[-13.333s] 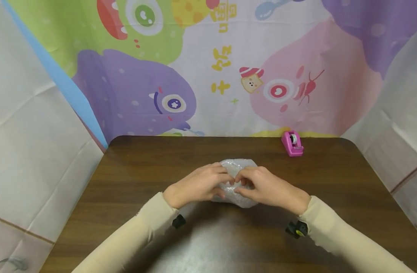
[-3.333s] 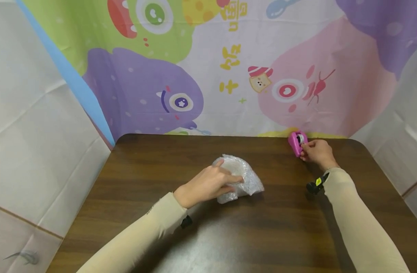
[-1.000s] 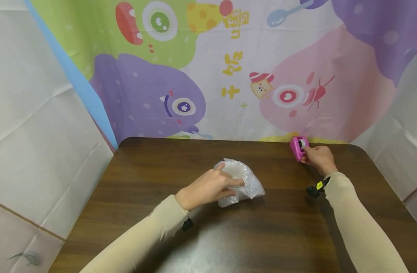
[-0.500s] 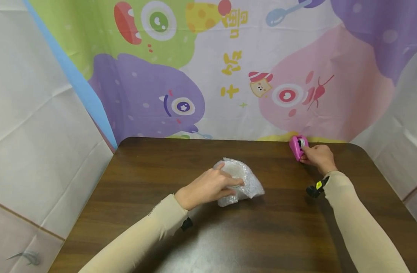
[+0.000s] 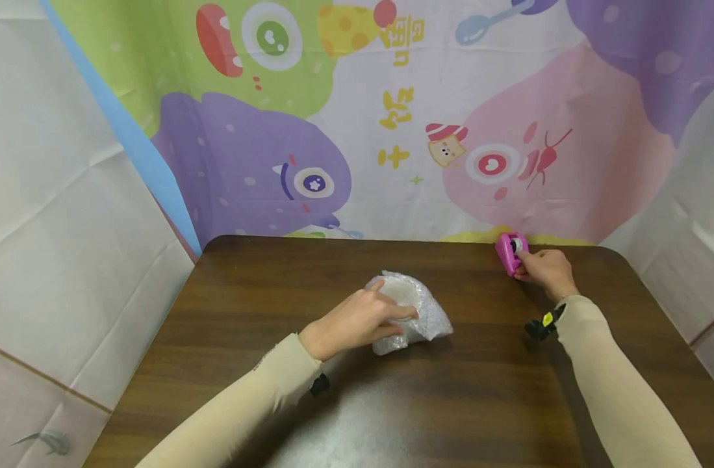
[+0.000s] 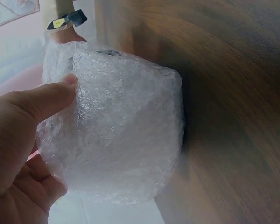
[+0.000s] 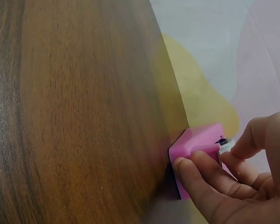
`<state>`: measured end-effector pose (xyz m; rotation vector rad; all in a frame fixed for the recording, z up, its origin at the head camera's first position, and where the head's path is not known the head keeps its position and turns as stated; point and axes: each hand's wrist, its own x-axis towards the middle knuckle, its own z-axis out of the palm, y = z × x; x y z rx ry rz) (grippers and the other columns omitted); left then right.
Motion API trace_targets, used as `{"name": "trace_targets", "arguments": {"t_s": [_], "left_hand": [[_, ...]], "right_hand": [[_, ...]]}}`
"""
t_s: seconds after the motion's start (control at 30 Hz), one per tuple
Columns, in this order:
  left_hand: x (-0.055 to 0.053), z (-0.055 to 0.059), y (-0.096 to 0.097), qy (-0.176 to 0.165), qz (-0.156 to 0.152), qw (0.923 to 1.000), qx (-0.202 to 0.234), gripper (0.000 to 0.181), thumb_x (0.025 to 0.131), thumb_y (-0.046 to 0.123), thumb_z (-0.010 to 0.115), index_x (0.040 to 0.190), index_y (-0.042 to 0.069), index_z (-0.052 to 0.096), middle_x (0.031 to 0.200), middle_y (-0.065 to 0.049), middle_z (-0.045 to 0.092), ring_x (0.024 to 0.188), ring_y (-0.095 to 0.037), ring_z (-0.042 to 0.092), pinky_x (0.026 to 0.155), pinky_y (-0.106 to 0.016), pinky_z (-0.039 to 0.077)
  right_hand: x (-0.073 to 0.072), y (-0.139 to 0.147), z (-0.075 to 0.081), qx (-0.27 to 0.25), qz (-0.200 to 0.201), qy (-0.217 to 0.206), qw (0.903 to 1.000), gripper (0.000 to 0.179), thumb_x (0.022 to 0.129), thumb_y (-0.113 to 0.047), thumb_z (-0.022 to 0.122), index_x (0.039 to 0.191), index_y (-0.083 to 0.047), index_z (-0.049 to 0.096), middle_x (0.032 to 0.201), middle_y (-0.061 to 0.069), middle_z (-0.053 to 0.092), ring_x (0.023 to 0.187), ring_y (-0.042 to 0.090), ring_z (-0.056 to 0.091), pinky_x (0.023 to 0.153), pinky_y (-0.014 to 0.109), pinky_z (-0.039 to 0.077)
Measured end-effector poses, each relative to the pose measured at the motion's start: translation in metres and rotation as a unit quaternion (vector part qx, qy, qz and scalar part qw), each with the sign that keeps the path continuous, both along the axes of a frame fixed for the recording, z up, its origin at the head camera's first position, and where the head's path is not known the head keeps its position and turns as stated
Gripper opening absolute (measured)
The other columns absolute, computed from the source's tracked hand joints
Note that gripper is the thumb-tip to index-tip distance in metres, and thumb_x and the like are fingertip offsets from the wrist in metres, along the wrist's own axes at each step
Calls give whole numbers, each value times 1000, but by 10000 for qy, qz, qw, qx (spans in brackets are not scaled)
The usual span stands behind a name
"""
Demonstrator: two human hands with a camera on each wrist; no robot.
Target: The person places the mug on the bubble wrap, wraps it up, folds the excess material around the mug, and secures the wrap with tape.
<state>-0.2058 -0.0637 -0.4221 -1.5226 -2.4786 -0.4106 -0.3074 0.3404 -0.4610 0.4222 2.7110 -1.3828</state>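
Note:
A bundle of clear bubble wrap (image 5: pixel 429 312) sits on the table; what lies inside is hidden. My left hand (image 5: pixel 357 322) holds it from the left, with the thumb (image 6: pixel 56 98) pressed on one face and other fingers on the far side in the left wrist view. At the table's back right stands a pink tape dispenser (image 5: pixel 507 255) with a small tape roll (image 7: pixel 227 145). My right hand (image 5: pixel 546 270) grips the dispenser's front end: some fingertips lie along its body while thumb and forefinger are at the roll. Whether they pinch the tape's end is hard to see.
The dark wooden table (image 5: pixel 275 273) has rounded back corners. Behind it hangs a cartoon-printed curtain (image 5: pixel 392 195), which the dispenser stands close against. Pale panels (image 5: pixel 70 227) rise on the left and right sides.
Earlier, both hands were on the bundle. My right hand has since gone to the tape dispenser; the bundle's shape and lie differ. Over the last second, almost nothing moves.

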Motion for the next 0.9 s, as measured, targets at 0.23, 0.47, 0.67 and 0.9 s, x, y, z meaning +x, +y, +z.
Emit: {"name": "trace_targets", "arguments": {"t_s": [0.23, 0.47, 0.67, 0.9], "left_hand": [[0, -2, 0, -84, 3, 10000, 10, 32, 92, 26, 78, 124, 21, 72, 103, 9, 79, 95, -6, 74, 113, -55, 43], [1, -1, 0, 10, 16, 10000, -17, 32, 92, 26, 78, 122, 22, 71, 102, 9, 79, 93, -6, 73, 113, -55, 43], [1, -1, 0, 48, 12, 10000, 4, 32, 92, 27, 78, 123, 21, 71, 99, 9, 79, 91, -5, 73, 113, -54, 43], [0, -2, 0, -1, 4, 10000, 16, 33, 92, 26, 78, 123, 21, 71, 106, 10, 79, 94, -6, 73, 114, -56, 42]], "right_hand": [[2, 2, -4, -700, -44, -11, 9975, 53, 105, -34, 55, 122, 17, 57, 75, -2, 71, 68, 5, 73, 74, 29, 63], [4, 6, -7, -948, 63, 138, 9954, 55, 106, -34, 55, 123, 18, 55, 77, -2, 70, 69, 5, 72, 75, 28, 63], [4, 7, -9, -945, 222, 226, 9950, 51, 108, -30, 51, 123, 18, 54, 81, -1, 68, 72, 3, 70, 77, 27, 62], [5, 8, -14, -860, 175, 327, 9956, 47, 108, -25, 49, 123, 19, 54, 84, 3, 67, 73, 2, 69, 78, 25, 62]]}}
